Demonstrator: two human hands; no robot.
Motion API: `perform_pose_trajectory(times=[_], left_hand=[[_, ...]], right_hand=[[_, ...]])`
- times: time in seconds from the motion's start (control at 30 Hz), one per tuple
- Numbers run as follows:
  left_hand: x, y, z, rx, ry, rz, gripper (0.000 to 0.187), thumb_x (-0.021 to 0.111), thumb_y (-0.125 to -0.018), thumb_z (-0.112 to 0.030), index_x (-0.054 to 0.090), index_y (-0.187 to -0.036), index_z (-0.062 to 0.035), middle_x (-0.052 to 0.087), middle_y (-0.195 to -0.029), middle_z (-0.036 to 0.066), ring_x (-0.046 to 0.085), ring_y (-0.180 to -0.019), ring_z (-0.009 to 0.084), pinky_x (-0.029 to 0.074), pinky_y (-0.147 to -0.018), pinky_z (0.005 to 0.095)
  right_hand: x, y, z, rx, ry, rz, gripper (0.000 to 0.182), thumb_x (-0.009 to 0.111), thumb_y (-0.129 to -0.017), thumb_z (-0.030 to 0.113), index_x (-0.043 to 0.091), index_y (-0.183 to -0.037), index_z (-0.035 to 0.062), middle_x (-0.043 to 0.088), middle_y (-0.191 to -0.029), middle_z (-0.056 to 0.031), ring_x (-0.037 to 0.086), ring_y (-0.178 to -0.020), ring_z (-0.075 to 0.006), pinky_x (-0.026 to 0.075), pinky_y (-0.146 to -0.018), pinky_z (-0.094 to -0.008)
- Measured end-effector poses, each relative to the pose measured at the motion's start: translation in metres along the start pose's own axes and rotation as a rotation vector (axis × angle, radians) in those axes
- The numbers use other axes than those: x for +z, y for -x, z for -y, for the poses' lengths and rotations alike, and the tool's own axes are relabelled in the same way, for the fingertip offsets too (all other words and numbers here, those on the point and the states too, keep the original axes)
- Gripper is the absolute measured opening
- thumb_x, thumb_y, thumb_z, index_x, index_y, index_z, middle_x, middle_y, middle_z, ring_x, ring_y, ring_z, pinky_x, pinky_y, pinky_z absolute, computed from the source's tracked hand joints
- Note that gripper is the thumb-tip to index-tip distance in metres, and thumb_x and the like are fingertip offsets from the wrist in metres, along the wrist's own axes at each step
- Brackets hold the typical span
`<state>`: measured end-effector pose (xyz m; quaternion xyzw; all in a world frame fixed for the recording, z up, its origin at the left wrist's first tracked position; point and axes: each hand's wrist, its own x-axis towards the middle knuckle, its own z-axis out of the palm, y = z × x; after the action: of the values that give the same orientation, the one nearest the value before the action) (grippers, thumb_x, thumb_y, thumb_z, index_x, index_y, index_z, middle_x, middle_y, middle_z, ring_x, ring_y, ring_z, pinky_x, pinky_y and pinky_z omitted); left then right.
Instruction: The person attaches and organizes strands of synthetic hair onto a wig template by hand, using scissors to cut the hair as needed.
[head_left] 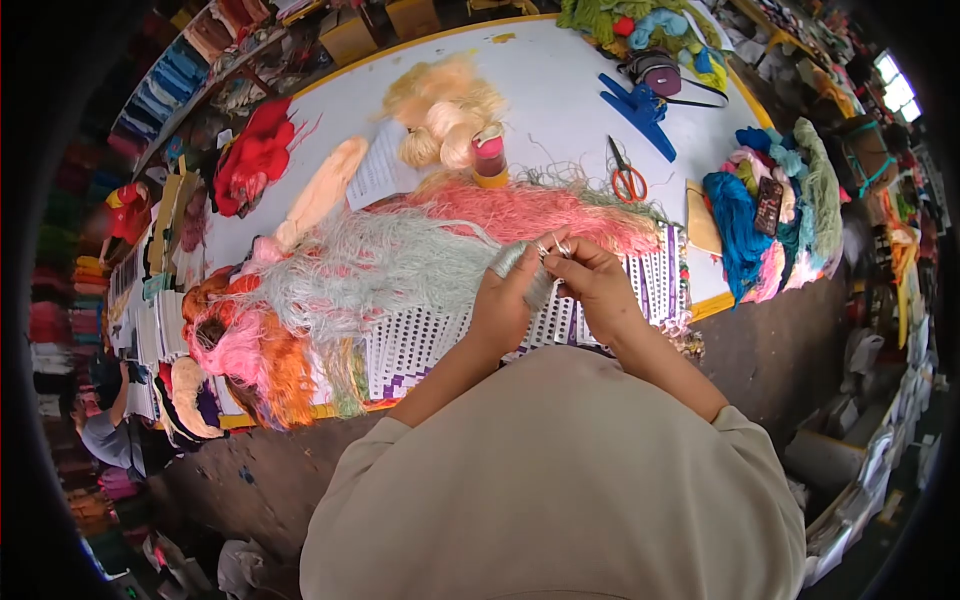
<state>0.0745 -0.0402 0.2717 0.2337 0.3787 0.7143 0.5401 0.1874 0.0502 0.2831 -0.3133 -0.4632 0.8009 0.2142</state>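
My left hand is closed on a bundle of pale grey-green thread at the table's near edge. Close beside it, my right hand pinches the upper end of that thread, and the fingertips of both hands nearly meet. Loose pale thread spreads over the table to the left of my hands. Beyond them lies a heap of coral-pink thread. Punched white cards with purple edges lie in rows under and around my hands.
Red-handled scissors, a blue clamp-like object and a cone of thread stand or lie beyond my hands. Blue skeins are at the right, orange skeins at the left. Another person is at the far left.
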Motion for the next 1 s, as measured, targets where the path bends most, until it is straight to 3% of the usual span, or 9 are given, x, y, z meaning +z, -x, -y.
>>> perform_pose_trajectory(times=[0.3,0.37,0.6,0.7,0.8,0.87,0.93,0.97,1.0], left_hand=[[0.003,0.0,0.004,0.017,-0.005,-0.106,0.038,0.045,-0.1,-0.02,0.055,-0.125,0.0063,0.062,-0.116,0.011,0.059,-0.104,0.0159,0.047,-0.091,0.0289],[0.001,-0.001,0.005,0.015,-0.021,-0.112,0.033,0.051,-0.097,-0.014,0.057,-0.123,0.005,0.062,-0.118,0.012,0.06,-0.104,0.018,0.048,-0.089,0.0327],[-0.004,-0.004,0.008,0.071,-0.039,-0.176,0.027,0.051,-0.097,-0.015,0.061,-0.113,0.0045,0.066,-0.111,0.012,0.062,-0.098,0.017,0.05,-0.084,0.0312],[-0.002,-0.009,-0.005,0.048,-0.27,-0.199,0.025,0.051,-0.096,-0.017,0.063,-0.107,0.0026,0.069,-0.096,0.009,0.065,-0.085,0.0172,0.052,-0.076,0.0314],[-0.042,-0.023,0.001,0.204,-0.499,-0.067,0.022,0.05,-0.096,-0.015,0.061,-0.102,0.0029,0.067,-0.099,0.009,0.065,-0.084,0.018,0.052,-0.075,0.0333],[-0.053,-0.025,-0.017,-0.102,0.162,-0.235,0.019,0.051,-0.096,-0.012,0.059,-0.104,0.0022,0.065,-0.092,0.007,0.06,-0.072,0.0147,0.05,-0.066,0.0296],[-0.107,-0.023,-0.022,-0.128,0.452,-0.369,0.011,0.058,-0.091,-0.01,0.059,-0.1,-0.0027,0.053,-0.073,0.0,0.047,-0.058,0.0085,0.04,-0.054,0.0257],[-0.144,-0.02,-0.024,-0.12,0.525,-0.381,0.011,0.058,-0.091,-0.008,0.058,-0.101,-0.0033,0.05,-0.07,-0.001,0.043,-0.055,0.007,0.038,-0.052,0.0241],[-0.186,-0.016,-0.026,-0.109,0.597,-0.394,0.013,0.058,-0.09,-0.006,0.057,-0.103,-0.0039,0.047,-0.068,-0.003,0.039,-0.052,0.0055,0.035,-0.05,0.0226]], right_hand=[[-0.004,0.002,0.003,0.061,-0.172,-0.003,0.003,0.068,-0.085,0.01,0.066,-0.087,0.0103,0.062,-0.081,0.0047,0.052,-0.07,-0.003,0.043,-0.06,-0.0201],[-0.004,0.003,0.004,0.072,-0.188,-0.001,0.003,0.067,-0.085,0.01,0.067,-0.087,0.0101,0.062,-0.081,0.0046,0.052,-0.068,-0.0029,0.042,-0.06,-0.0201],[-0.015,-0.002,0.005,0.112,-0.254,0.074,0.006,0.062,-0.089,0.014,0.062,-0.093,0.0095,0.061,-0.079,0.0028,0.046,-0.06,-0.0039,0.043,-0.059,-0.021],[-0.017,0.006,0.009,0.228,-0.044,0.208,0.011,0.059,-0.093,0.02,0.06,-0.093,0.0087,0.053,-0.073,0.0025,0.045,-0.057,-0.0054,0.044,-0.057,-0.0228],[-0.036,-0.001,-0.001,-0.032,0.081,0.066,0.016,0.063,-0.092,0.024,0.06,-0.094,0.0088,0.053,-0.074,0.003,0.049,-0.058,-0.0086,0.044,-0.056,-0.0242],[-0.073,-0.011,0.016,-0.336,0.37,-0.238,0.018,0.052,-0.099,0.024,0.058,-0.09,0.009,0.055,-0.081,0.0019,0.052,-0.075,-0.0088,0.044,-0.07,-0.0242],[-0.138,-0.025,0.024,-0.592,0.527,-0.483,0.019,0.051,-0.099,0.024,0.058,-0.093,0.0075,0.064,-0.102,-0.0065,0.056,-0.091,-0.0141,0.044,-0.088,-0.0295],[-0.186,-0.032,0.016,-0.558,0.24,-0.48,0.018,0.051,-0.099,0.024,0.058,-0.094,0.0072,0.064,-0.114,-0.0127,0.059,-0.096,-0.0194,0.044,-0.094,-0.0343],[-0.222,-0.027,0.023,-0.407,-0.146,-0.492,0.019,0.051,-0.098,0.025,0.058,-0.093,0.0079,0.065,-0.107,-0.0148,0.061,-0.104,-0.0251,0.047,-0.094,-0.0364]])
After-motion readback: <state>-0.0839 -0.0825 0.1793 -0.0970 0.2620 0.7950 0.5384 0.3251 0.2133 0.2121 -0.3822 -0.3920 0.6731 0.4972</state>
